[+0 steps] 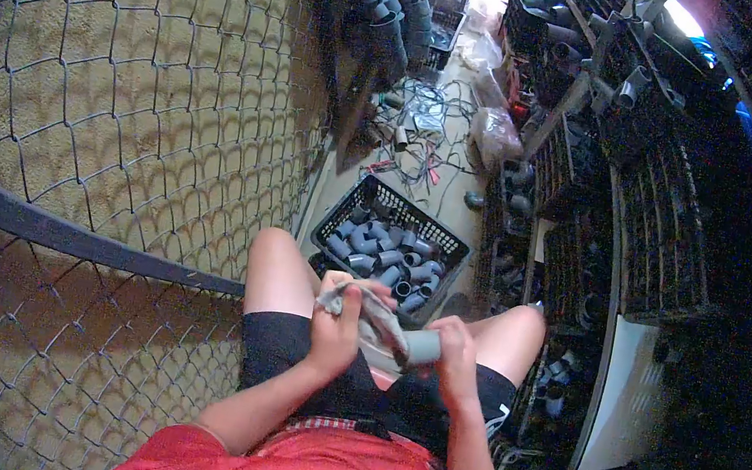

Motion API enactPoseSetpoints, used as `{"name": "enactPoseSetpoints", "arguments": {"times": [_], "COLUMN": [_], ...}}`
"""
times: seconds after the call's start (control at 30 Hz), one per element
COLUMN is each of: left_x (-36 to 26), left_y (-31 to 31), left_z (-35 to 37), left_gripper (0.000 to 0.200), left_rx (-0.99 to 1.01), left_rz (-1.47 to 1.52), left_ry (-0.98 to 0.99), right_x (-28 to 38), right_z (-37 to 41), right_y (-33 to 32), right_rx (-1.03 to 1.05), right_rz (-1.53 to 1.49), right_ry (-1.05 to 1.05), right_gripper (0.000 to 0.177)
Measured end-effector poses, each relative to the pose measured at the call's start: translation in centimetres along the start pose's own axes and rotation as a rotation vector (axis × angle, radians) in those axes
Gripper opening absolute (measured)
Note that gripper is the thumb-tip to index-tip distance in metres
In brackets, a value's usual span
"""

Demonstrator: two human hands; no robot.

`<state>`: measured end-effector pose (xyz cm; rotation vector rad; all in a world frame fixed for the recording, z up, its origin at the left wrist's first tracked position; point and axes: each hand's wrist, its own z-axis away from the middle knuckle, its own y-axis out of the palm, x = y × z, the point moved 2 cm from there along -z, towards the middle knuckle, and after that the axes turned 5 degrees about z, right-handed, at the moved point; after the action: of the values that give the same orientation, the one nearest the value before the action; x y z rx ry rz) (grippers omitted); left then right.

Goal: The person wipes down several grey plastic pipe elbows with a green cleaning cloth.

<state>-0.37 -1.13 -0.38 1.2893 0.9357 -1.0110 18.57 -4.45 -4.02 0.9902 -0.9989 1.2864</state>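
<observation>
My left hand [338, 325] is closed around a crumpled, greyish rag [375, 316] above my lap. The rag reaches across to a grey plastic pipe fitting [421, 347] and touches its left end. Fingers of my right hand [456, 354] wrap the fitting's other end; its full shape is hidden by the rag and the hand. Just beyond my hands, between my knees, a black plastic crate [419, 210] holds several grey pipe elbows [389, 258]. Something pale and pinkish [383, 377] lies below the rag, too covered to name.
A chain-link fence [124, 87] with a metal rail [81, 233] runs along my left. Dark racks of crates [660, 241] with fittings line my right. Cables [450, 139], red-handled tools [433, 167] and plastic bags [495, 136] lie on the floor ahead. Large grey fittings [394, 26] are stacked at the far left.
</observation>
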Motion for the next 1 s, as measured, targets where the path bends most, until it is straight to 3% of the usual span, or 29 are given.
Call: {"name": "enactPoseSetpoints", "arguments": {"times": [0.07,0.1,0.13,0.2,0.23,0.27,0.33,0.37,0.4,0.47,0.5,0.53,0.6,0.67,0.73,0.77,0.8,0.87,0.9,0.93,1.0], "left_x": [-0.3,-0.5,-0.7,-0.7,-1.0,-0.3,2.3,2.5,2.2,1.0,1.0,1.9,2.0,2.1,3.3,3.6,3.3,2.3,2.1,1.4,1.8], "left_y": [1.6,2.3,2.6,3.5,3.6,3.5,3.0,2.8,3.0,3.3,3.1,3.4,5.5,5.7,5.4,5.2,5.5,6.7,7.2,7.6,7.4], "left_z": [0.1,-0.1,0.6,0.7,0.2,-0.3,-0.9,-1.1,-1.1,-0.7,-0.9,-0.5,0.9,-0.3,-2.4,-3.3,-2.9,-1.3,-0.2,0.4,-0.7], "left_gripper": [0.026,0.027,0.029,0.038,0.045,0.045,0.049,0.052,0.054,0.054,0.056,0.058,0.059,0.059,0.063,0.060,0.060,0.059,0.059,0.060,0.059], "left_rx": [-0.009,0.130,0.317,0.587,0.658,0.661,0.621,0.594,0.399,0.064,0.146,0.363,0.431,0.464,0.553,0.578,0.578,0.446,0.423,0.443,0.467], "left_rz": [0.149,-0.124,-0.377,-0.553,-0.503,-0.504,-0.255,-0.171,-0.245,-0.394,-0.518,-0.378,-0.648,-0.653,-0.485,-0.333,-0.333,-0.421,-0.378,-0.362,-0.328], "left_ry": [0.110,0.400,0.499,0.438,0.312,0.311,-0.203,-0.345,-0.124,0.321,0.439,0.236,0.409,0.387,0.258,0.200,0.199,0.291,0.310,0.322,0.282], "right_x": [-0.1,0.1,0.3,1.1,0.0,-0.4,1.5,2.6,3.1,3.0,0.4,-0.2,-1.1,-0.9,-0.1,-0.3,0.2,2.6,3.0,3.2,2.9], "right_z": [0.2,0.3,0.5,1.0,1.1,1.2,2.2,2.2,2.0,1.7,1.2,0.8,0.8,0.7,1.1,0.9,1.0,0.6,-0.7,-0.6,-0.5], "right_y": [0.6,1.0,1.4,1.9,0.8,0.6,1.4,1.6,2.0,2.0,1.3,1.9,3.3,3.8,4.6,4.0,3.7,3.0,2.0,1.5,1.8], "right_rx": [0.002,0.005,0.007,-0.058,0.046,0.044,0.275,0.227,0.221,-0.122,-0.005,-0.003,-0.169,-0.172,-0.301,-0.214,-0.215,-0.334,-0.358,-0.347,-0.380], "right_rz": [0.014,0.025,0.025,0.138,0.215,0.213,0.401,0.450,0.454,0.054,-0.053,-0.057,-0.422,-0.419,-0.382,-0.310,-0.310,-0.076,-0.120,-0.260,-0.187], "right_ry": [0.018,0.036,0.035,-0.120,-0.055,-0.054,-0.253,-0.260,-0.262,0.012,0.055,0.055,0.048,0.071,0.088,0.008,0.009,-0.221,-0.263,-0.156,-0.153], "right_gripper": [0.033,0.025,0.025,0.024,0.031,0.031,0.031,0.037,0.037,0.048,0.054,0.054,0.047,0.049,0.050,0.050,0.050,0.048,0.050,0.046,0.044]}}
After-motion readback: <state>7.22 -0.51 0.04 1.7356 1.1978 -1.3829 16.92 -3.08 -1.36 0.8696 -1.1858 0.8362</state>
